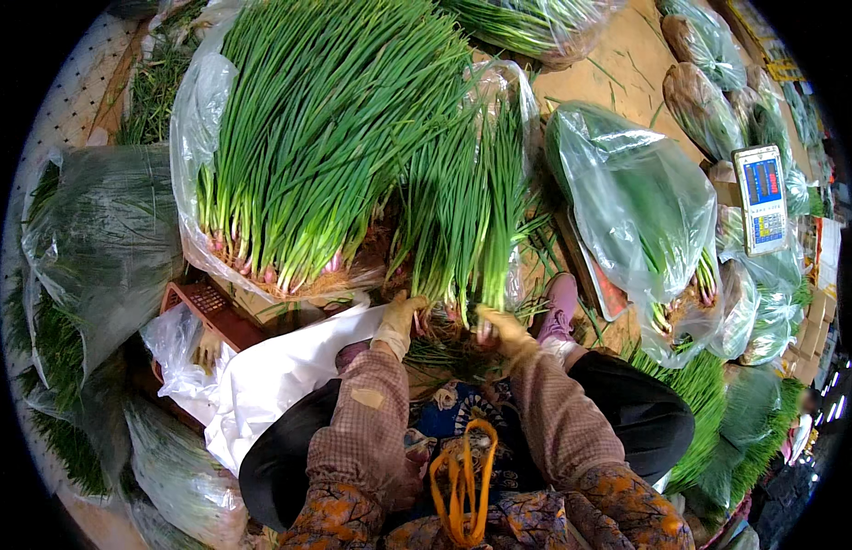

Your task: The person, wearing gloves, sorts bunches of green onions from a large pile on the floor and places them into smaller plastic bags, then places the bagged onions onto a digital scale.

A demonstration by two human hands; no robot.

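My left hand (398,323), in a pale yellowish glove, is at the root end of a smaller bunch of green onions (460,213), gripping its left side. At the right side of the same bunch, my right hand (505,331), gloved alike, has its fingers around the pale stems and roots. The leaves point away from me, partly over a clear plastic bag (525,89). Just left lies a large pile of green onions (322,130) with reddish bulbs, on an open clear plastic sheet or bag (200,117). My fingertips are partly hidden among the roots.
A bagged bundle of green onions (625,185) rests on a low platform scale at right, beside its lit display (761,199). More bagged bundles (701,106) line the right side. A brown plastic crate (216,313) and white plastic sheeting (281,375) are near my left knee.
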